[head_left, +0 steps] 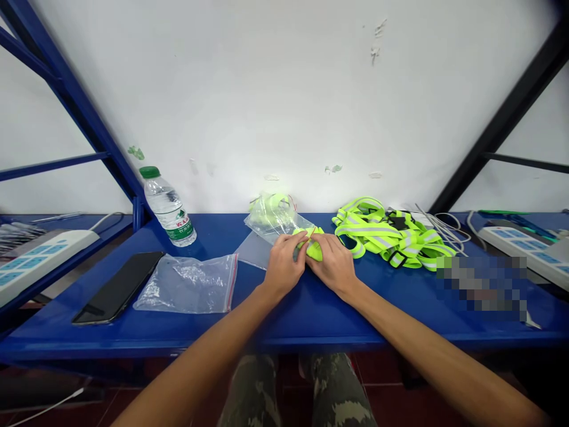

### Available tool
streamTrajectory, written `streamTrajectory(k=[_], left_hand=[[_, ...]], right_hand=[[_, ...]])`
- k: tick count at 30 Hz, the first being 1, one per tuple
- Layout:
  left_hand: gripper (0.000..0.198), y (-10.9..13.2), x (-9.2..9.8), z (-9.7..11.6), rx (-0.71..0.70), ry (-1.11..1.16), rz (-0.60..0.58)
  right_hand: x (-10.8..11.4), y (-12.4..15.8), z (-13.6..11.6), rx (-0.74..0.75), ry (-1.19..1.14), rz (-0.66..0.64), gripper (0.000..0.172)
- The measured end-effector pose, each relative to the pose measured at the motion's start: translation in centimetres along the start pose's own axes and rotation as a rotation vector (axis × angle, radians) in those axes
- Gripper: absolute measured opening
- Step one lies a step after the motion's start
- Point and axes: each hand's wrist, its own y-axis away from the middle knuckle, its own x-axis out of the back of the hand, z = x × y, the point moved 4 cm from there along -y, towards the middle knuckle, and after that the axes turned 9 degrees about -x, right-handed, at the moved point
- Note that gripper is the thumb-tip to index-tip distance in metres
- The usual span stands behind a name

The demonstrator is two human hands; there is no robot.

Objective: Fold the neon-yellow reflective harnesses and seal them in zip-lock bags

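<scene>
My left hand [285,264] and my right hand [332,261] meet at the middle of the blue table. Both sets of fingers are closed on a small neon-yellow reflective strap bundle [315,251]. A thin red line shows on the bundle between the fingertips; I cannot tell what it is. Just behind my left hand lies a clear plastic bag [271,216] with neon-yellow strap material in it. To the right of my right hand is a loose heap of neon-yellow reflective straps [377,231] with black buckles.
On the left of the blue table [284,332] are a water bottle [171,210], a black phone [118,287] and a flat zip bag [189,284]. White cables [447,228] lie behind the strap heap. Power strips [40,261] flank both sides. A blurred patch covers something at right.
</scene>
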Motion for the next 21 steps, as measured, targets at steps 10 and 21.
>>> streamTrajectory(k=[10, 21], left_hand=[[0.026, 0.0, -0.1, -1.4, 0.214, 0.077, -0.056], [0.024, 0.3, -0.1, -1.5, 0.174, 0.065, -0.027]], right_hand=[[-0.9, 0.8, -1.5, 0.171, -0.027, -0.135, 0.028], [-0.9, 0.6, -0.5, 0.097, -0.226, -0.273, 0.042]])
